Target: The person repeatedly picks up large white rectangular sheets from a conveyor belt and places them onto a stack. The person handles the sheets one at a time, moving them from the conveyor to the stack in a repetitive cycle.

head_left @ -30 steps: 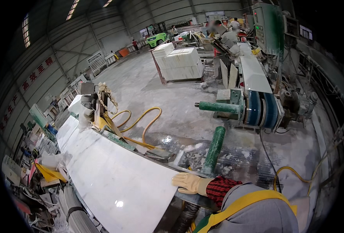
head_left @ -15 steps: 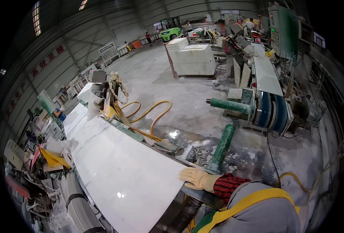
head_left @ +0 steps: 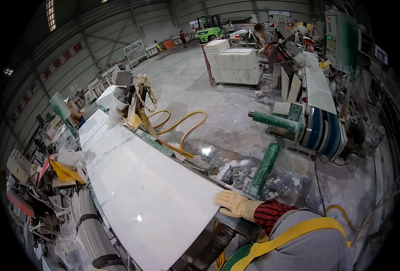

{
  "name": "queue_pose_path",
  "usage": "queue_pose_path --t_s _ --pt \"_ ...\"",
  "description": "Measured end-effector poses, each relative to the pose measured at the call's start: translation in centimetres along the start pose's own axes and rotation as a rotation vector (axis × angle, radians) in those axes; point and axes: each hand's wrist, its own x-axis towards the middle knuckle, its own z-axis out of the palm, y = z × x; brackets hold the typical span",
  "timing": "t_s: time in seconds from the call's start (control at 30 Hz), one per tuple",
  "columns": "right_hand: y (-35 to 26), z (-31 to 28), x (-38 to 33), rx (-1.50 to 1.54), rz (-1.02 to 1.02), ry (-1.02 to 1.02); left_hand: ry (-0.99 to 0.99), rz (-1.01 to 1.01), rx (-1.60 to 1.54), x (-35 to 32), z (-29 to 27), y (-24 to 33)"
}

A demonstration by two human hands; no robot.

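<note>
My right hand (head_left: 231, 204), in a cream work glove with a checked red and black cuff, lies palm down over the near right corner of a large white stone slab (head_left: 150, 198). Its fingers are stretched out, pointing left, and they hold nothing. The polished slab has faint grey veins and rests on a long machine bed, its near end jutting out over a dark ribbed bellows (head_left: 212, 246). My left hand is out of the picture.
A green post (head_left: 264, 169) stands just beyond my right hand, amid broken stone bits. Yellow hose (head_left: 193, 131) loops across the floor. Bundled grey strips (head_left: 89, 226) lie left of the slab. Farther off are a pallet of white blocks (head_left: 234, 65), a blue-belted conveyor (head_left: 315, 128) and several people.
The whole view has shifted a little, so most things sit slightly farther right. My right hand stays on the slab's corner.
</note>
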Motion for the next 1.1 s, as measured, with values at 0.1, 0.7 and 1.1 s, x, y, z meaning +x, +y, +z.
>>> queue_pose_path --t_s 0.1,0.7,1.1 --pt "-0.3 -0.2 0.0 -0.025 0.014 -0.019 0.002 -0.005 -0.003 -0.1 0.0 0.0" --pt "-0.6 -0.6 -0.7 -0.015 0.042 -0.017 0.013 -0.032 0.0 -1.2 0.7 -0.5" --pt "-0.4 -0.2 -1.5 -0.027 0.028 -0.01 0.028 -0.013 -0.005 -1.1 -1.2 1.0"
